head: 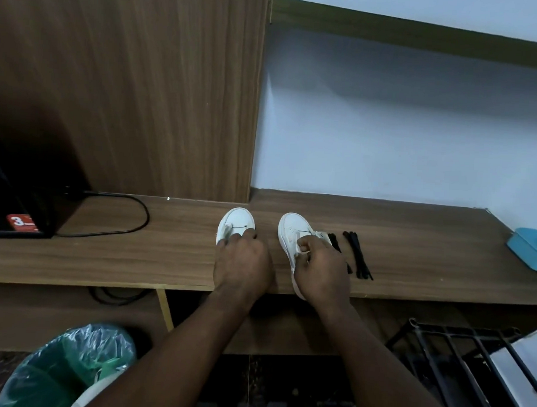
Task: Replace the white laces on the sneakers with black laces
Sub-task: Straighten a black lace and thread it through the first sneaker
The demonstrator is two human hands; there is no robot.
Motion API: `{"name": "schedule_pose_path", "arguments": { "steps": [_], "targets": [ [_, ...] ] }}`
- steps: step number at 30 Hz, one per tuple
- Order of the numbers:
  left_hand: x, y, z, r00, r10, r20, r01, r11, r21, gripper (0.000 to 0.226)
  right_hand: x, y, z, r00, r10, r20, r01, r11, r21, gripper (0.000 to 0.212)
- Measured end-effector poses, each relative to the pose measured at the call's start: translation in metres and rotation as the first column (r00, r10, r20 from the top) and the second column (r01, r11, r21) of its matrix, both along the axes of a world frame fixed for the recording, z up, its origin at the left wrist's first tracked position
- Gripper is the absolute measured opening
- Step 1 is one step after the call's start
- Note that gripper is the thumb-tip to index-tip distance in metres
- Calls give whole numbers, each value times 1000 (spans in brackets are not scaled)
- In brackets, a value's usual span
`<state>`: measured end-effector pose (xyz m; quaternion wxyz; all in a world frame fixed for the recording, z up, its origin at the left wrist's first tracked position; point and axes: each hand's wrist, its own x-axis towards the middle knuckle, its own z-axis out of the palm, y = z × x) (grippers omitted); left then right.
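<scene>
On the wooden tabletop (135,259), seen from the head, we have two white sneakers side by side. Our left hand (243,263) grips the left sneaker (237,220). Our right hand (323,267) pinches a white lace (302,252) on the right sneaker (292,227), and black laces (358,256) lie just beside it.

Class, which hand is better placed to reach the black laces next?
Right, probably: the right hand grips the right sneaker, next to the black laces; the left hand holds the left sneaker, farther away.
</scene>
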<state>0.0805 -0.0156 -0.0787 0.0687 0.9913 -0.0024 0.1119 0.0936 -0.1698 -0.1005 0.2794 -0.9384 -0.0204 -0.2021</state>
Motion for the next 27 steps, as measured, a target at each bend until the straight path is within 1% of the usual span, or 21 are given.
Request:
{"name": "schedule_pose_path", "arguments": {
  "steps": [2, 4, 5, 7, 9, 11, 13, 14, 15, 17, 19, 21, 22, 25, 27],
  "targets": [
    [-1, -5, 0, 997, -28, 77, 24, 999, 45, 28, 0, -5, 2, 990, -33, 138, 7, 982, 187, 25],
    [2, -14, -2, 977, -126, 169, 128, 992, -1, 27, 1, -18, 3, 965, -172, 200, 95, 934, 344, 21],
    [4, -21, -3, 963, -184, 194, 197, 979, -46, 28, 3, -28, 1, 946, -260, 192, 166, 901, 400, 18],
    [8, -37, -5, 934, -282, 220, 315, 940, -129, 30, 8, -48, -5, 913, -395, 104, 309, 834, 457, 13],
    [10, -50, -9, 923, -315, 223, 356, 917, -177, 34, 11, -66, -15, 901, -433, -29, 399, 801, 446, 10],
    [15, -59, -15, 924, -321, 209, 360, 914, -186, 39, 13, -81, -26, 898, -427, -110, 435, 818, 376, 11],
    [23, -63, -21, 921, -346, 177, 370, 921, -124, 44, 17, -93, -35, 887, -440, -139, 460, 828, 319, 10],
    [25, -64, -24, 920, -356, 166, 374, 923, -93, 46, 18, -99, -36, 876, -458, -154, 482, 817, 316, 9],
    [27, -63, -28, 917, -360, 172, 379, 921, -90, 47, 21, -105, -38, 860, -481, -172, 511, 796, 324, 8],
    [26, -61, -39, 907, -355, 228, 391, 910, -136, 42, 25, -116, -40, 840, -501, -207, 542, 772, 332, 11],
    [25, -57, -48, 894, -355, 274, 410, 894, -179, 36, 30, -120, -42, 865, -441, -237, 498, 810, 309, 14],
    [29, -54, -52, 888, -362, 284, 422, 886, -190, 34, 38, -120, -43, 890, -375, -258, 432, 874, 221, 11],
    [31, -53, -54, 887, -362, 286, 423, 886, -190, 34, 41, -120, -44, 892, -373, -257, 423, 889, 178, 9],
    [34, -53, -58, 884, -354, 306, 427, 878, -215, 31, 46, -122, -47, 886, -407, -223, 449, 874, 185, 13],
    [31, -54, -62, 884, -352, 309, 429, 872, -235, 30, 45, -124, -48, 898, -367, -242, 409, 899, 153, 16]
  ]
}}
